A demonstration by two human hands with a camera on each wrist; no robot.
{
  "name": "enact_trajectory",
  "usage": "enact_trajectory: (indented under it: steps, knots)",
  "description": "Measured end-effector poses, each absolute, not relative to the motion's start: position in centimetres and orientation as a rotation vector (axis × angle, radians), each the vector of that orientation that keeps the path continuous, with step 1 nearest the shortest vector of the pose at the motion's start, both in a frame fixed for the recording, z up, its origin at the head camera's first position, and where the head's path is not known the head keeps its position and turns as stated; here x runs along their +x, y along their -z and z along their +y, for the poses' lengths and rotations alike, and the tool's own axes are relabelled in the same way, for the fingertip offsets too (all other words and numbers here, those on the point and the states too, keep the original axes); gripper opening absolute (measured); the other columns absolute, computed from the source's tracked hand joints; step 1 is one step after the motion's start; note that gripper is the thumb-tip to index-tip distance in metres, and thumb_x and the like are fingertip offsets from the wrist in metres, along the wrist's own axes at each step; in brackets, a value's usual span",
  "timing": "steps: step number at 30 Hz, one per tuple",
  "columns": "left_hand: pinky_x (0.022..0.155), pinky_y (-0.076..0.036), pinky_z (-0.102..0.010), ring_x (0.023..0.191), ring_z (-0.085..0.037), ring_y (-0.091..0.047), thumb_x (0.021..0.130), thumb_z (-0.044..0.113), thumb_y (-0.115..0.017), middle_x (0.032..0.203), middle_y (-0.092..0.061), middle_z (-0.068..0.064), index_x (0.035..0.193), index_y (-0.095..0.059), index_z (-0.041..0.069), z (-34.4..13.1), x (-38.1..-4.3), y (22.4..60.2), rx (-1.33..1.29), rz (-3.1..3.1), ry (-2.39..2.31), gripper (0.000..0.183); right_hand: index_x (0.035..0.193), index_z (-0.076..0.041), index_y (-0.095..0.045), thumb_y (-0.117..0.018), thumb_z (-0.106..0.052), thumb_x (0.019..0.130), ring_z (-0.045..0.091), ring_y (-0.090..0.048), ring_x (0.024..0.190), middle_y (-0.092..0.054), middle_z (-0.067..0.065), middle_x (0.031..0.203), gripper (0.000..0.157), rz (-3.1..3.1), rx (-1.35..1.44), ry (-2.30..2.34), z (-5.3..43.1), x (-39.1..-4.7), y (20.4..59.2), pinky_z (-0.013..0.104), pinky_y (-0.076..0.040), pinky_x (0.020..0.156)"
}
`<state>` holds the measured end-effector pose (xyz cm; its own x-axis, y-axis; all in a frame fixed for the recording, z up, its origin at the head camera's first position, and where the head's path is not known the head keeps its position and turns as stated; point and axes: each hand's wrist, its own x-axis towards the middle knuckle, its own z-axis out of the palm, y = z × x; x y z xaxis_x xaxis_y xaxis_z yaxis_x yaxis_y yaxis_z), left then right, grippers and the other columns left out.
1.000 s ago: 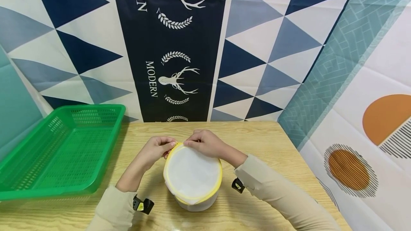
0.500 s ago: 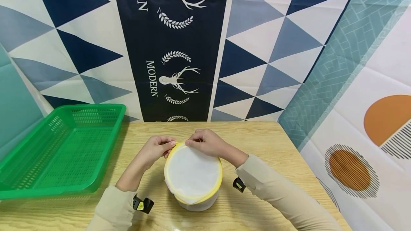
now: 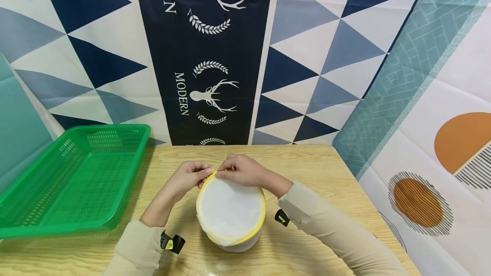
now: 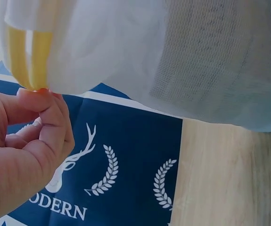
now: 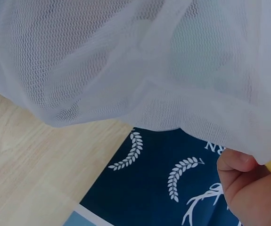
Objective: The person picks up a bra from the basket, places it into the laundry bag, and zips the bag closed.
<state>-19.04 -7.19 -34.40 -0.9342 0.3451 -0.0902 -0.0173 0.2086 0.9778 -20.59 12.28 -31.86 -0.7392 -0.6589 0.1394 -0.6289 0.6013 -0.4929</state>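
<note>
A white mesh laundry bag (image 3: 232, 208), round on top and edged by a yellow zipper band (image 3: 264, 215), stands on the table between both hands. My left hand (image 3: 188, 179) pinches the yellow band at the bag's far edge. Close beside it, my right hand (image 3: 243, 171) pinches the same edge, its fingers partly covering the band. In the left wrist view, thumb and finger of the left hand (image 4: 36, 136) grip the lower end of two yellow strips. The right wrist view shows the mesh side (image 5: 116, 61) and the right hand (image 5: 250, 188) at the yellow edge. The zipper pull cannot be made out.
A green plastic basket (image 3: 109, 220) with perforated sides stands at the left of the wooden table (image 3: 307, 208). Patterned cloth walls (image 3: 295, 67) rise behind the table and on the right.
My right hand has shifted slightly left, closer to the left hand, along the bag's far edge. The left hand and the bag have hardly moved.
</note>
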Motion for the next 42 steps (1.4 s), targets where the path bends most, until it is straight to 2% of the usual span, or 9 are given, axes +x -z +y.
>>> enact_trajectory:
  steps: [11, 21, 42]
  knots:
    - [0.053, -0.04, -0.02, 0.056, -0.009, -0.045, 0.089, 0.014, -0.05, 0.073, -0.057, 0.0, 0.105, -0.057, -0.007, -7.2, -18.9, 34.6, 0.297, 2.209, -1.763, 0.026, 0.091, -0.014, -0.071, -0.055, -0.032, 0.086, 0.005, -0.043, 0.064, -0.055, -0.006, 0.072, 0.024, 2.728, -1.171, 0.932, 12.8, -20.3, 32.1, 0.018, -0.038, 0.054]
    - [0.052, -0.04, -0.02, 0.056, -0.009, -0.044, 0.089, 0.014, -0.051, 0.073, -0.056, -0.001, 0.105, -0.057, -0.007, -7.1, -18.8, 34.5, 0.292, 2.209, -1.767, 0.027, 0.091, -0.017, -0.071, -0.056, -0.029, 0.086, 0.006, -0.046, 0.067, -0.056, -0.009, 0.074, 0.02, 2.73, -1.066, 0.956, 13.1, -20.3, 32.3, 0.02, -0.042, 0.056]
    - [0.052, -0.04, -0.018, 0.057, -0.008, -0.046, 0.09, 0.013, -0.049, 0.069, -0.052, -0.001, 0.105, -0.055, -0.007, -7.5, -19.0, 35.1, 0.221, 2.166, -1.798, 0.026, 0.088, -0.015, -0.071, -0.056, -0.028, 0.086, 0.008, -0.047, 0.067, -0.057, -0.005, 0.075, 0.019, 2.712, -0.992, 1.081, 13.7, -20.4, 33.1, 0.02, -0.043, 0.057]
